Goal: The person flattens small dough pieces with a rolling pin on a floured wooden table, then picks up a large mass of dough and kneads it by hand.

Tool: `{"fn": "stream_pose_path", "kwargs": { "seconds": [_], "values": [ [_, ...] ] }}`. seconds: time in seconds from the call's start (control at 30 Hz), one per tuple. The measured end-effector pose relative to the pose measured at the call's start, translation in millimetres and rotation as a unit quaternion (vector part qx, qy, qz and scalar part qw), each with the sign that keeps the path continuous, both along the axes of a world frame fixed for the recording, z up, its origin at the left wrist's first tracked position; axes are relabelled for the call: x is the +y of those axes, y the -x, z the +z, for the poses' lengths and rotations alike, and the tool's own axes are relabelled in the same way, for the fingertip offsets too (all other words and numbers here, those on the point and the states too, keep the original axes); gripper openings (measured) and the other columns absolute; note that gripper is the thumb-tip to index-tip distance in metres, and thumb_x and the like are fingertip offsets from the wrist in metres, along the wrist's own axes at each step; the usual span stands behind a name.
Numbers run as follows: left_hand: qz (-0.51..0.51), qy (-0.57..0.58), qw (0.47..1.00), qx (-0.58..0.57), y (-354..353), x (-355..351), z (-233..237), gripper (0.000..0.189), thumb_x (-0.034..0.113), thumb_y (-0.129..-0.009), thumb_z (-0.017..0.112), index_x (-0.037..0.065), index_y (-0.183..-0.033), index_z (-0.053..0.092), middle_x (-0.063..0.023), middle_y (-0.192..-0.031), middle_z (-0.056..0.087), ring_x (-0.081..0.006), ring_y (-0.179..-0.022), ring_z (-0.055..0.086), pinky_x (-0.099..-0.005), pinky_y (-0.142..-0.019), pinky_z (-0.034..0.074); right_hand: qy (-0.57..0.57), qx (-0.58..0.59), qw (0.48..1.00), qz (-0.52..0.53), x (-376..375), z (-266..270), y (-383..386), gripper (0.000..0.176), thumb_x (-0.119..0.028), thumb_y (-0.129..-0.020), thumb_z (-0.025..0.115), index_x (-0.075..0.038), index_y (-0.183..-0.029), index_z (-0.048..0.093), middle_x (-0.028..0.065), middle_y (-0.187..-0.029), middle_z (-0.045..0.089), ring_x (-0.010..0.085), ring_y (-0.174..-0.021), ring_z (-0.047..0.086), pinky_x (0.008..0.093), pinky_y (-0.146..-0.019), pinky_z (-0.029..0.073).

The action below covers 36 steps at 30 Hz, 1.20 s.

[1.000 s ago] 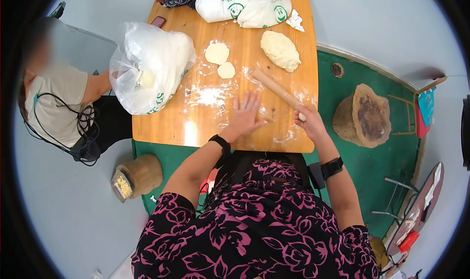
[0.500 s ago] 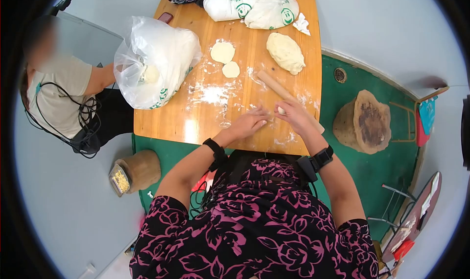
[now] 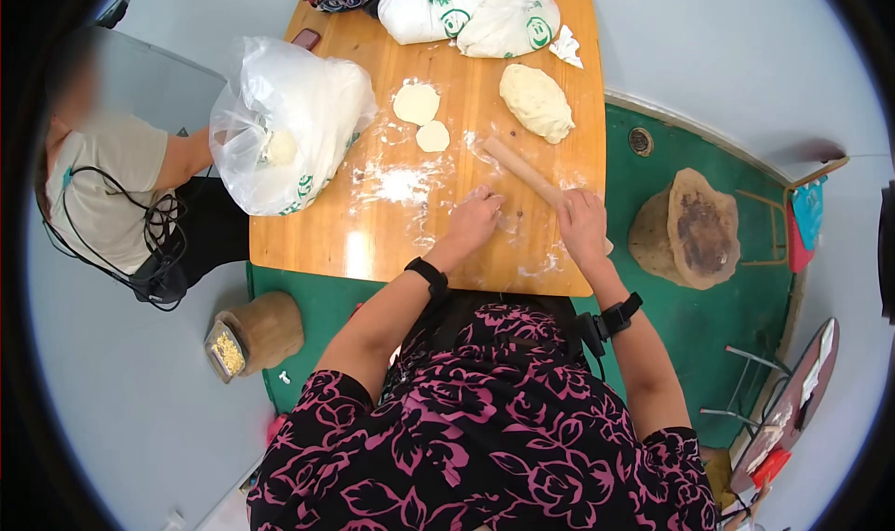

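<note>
A wooden rolling pin lies slantwise on the floury table, and my right hand is closed over its near part. My left hand is to the left of the pin, its fingers curled in; what they hold, if anything, is hidden. Beyond my left hand are two flat dough rounds, a larger one and a smaller one, edge to edge. A big pale lump of dough rests on the right side of the table.
On the wooden table, a large clear plastic bag stands at the left, with a phone behind it. Two tied white bags are at the far end. Another person sits at the left. A wood stump stands right.
My right hand has gone from pinching a small white dough piece to gripping the rolling pin. My left hand has curled its fingers and moved slightly away from me.
</note>
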State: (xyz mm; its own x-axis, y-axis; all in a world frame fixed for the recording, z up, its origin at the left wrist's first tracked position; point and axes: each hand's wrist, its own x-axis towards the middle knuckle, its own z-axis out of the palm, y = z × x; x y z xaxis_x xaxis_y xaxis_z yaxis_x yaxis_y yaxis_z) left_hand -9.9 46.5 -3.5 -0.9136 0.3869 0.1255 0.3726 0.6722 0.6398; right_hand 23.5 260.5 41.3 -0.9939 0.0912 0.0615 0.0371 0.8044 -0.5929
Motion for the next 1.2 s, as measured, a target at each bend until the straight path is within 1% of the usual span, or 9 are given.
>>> {"fn": "stream_pose_path", "kwargs": {
  "seconds": [0.03, 0.23, 0.43, 0.53, 0.83, 0.9, 0.97, 1.07, 1.2],
  "values": [
    [-0.009, 0.015, 0.999, -0.039, 1, 2, 3, 0.028, 0.015, -0.074, 0.066, 0.005, -0.1, 0.061, -0.0135, -0.093, 0.057, -0.0308, -0.079, 0.058, -0.038, -0.071, 0.048, -0.088, 0.069, 0.994, 0.018, 3, -2, -1, 0.03, -0.017, -0.075, 0.066, -0.004, -0.102, 0.058, 0.0135, -0.102, 0.057, 0.0305, -0.099, 0.052, 0.0381, -0.086, 0.04],
    [0.056, -0.1, 0.977, -0.181, -10, -9, 17, 0.027, 0.007, -0.074, 0.062, 0.002, -0.101, 0.061, -0.0153, -0.094, 0.057, -0.0307, -0.083, 0.057, -0.0369, -0.071, 0.047, -0.126, -0.016, 0.992, 0.008, 6, -31, -11, 0.042, -0.02, -0.067, 0.072, -0.006, -0.104, 0.057, 0.0143, -0.101, 0.053, 0.0311, -0.097, 0.05, 0.0409, -0.085, 0.041],
    [0.052, -0.079, 0.977, -0.193, -4, -21, 8, 0.024, 0.005, -0.073, 0.062, 0.002, -0.097, 0.064, -0.0133, -0.09, 0.058, -0.0258, -0.077, 0.058, -0.0318, -0.069, 0.048, -0.076, -0.021, 0.997, 0.019, 17, -43, -10, 0.037, -0.017, -0.07, 0.069, -0.005, -0.103, 0.056, 0.0157, -0.097, 0.052, 0.0325, -0.094, 0.051, 0.0408, -0.08, 0.043],
    [0.008, -0.156, 0.948, -0.279, -1, -18, 3, 0.027, 0.004, -0.074, 0.064, 0.004, -0.101, 0.066, -0.0088, -0.085, 0.056, -0.0154, -0.069, 0.055, -0.0258, -0.063, 0.046, -0.017, 0.007, 1.0, 0.017, 15, -31, -14, 0.032, -0.016, -0.075, 0.066, -0.003, -0.102, 0.055, 0.0167, -0.093, 0.052, 0.034, -0.092, 0.051, 0.0414, -0.079, 0.044],
    [0.032, -0.186, 0.948, -0.258, 4, -23, 11, 0.023, 0.008, -0.077, 0.066, 0.002, -0.099, 0.064, -0.0065, -0.085, 0.06, -0.0121, -0.073, 0.056, -0.0264, -0.067, 0.047, 0.132, -0.116, 0.984, -0.028, 20, -19, -29, 0.036, -0.022, -0.081, 0.063, -0.001, -0.108, 0.052, 0.018, -0.104, 0.057, 0.0355, -0.094, 0.055, 0.0387, -0.081, 0.044],
    [0.081, -0.171, 0.957, -0.22, 10, -49, -15, 0.019, 0.011, -0.078, 0.065, 0.001, -0.094, 0.065, -0.0104, -0.094, 0.06, -0.0166, -0.07, 0.059, -0.0273, -0.064, 0.049, 0.096, -0.094, 0.991, 0.012, 18, -7, -34, 0.035, -0.022, -0.08, 0.063, -0.002, -0.107, 0.053, 0.0164, -0.101, 0.058, 0.0346, -0.092, 0.056, 0.0385, -0.078, 0.046],
    [0.259, -0.208, 0.913, -0.238, 19, -68, -8, 0.022, 0.009, -0.08, 0.061, 0.0, -0.1, 0.061, -0.0129, -0.104, 0.057, -0.0204, -0.081, 0.058, -0.0285, -0.07, 0.048, 0.069, -0.085, 0.992, 0.056, 13, 1, -34, 0.033, -0.022, -0.079, 0.064, -0.004, -0.105, 0.054, 0.0144, -0.098, 0.058, 0.0334, -0.09, 0.057, 0.0383, -0.075, 0.047],
    [0.315, -0.119, 0.941, 0.042, 26, -67, 35, 0.03, 0.01, -0.081, 0.058, 0.002, -0.109, 0.056, -0.0145, -0.113, 0.053, -0.0272, -0.098, 0.054, -0.0364, -0.086, 0.042, 0.025, -0.073, 0.987, 0.143, 0, 4, -26, 0.03, -0.021, -0.077, 0.065, -0.007, -0.101, 0.055, 0.0114, -0.093, 0.058, 0.0309, -0.087, 0.058, 0.038, -0.069, 0.048],
    [0.115, 0.05, 0.983, 0.133, 19, -50, 47, 0.041, 0.025, -0.084, 0.054, 0.005, -0.119, 0.05, -0.0155, -0.125, 0.046, -0.0326, -0.121, 0.038, -0.0554, -0.101, 0.02, -0.047, -0.027, 0.969, 0.242, -16, 1, -5, 0.03, -0.023, -0.074, 0.067, -0.009, -0.098, 0.056, 0.0084, -0.091, 0.056, 0.028, -0.084, 0.058, 0.038, -0.068, 0.048]
  ]
}}
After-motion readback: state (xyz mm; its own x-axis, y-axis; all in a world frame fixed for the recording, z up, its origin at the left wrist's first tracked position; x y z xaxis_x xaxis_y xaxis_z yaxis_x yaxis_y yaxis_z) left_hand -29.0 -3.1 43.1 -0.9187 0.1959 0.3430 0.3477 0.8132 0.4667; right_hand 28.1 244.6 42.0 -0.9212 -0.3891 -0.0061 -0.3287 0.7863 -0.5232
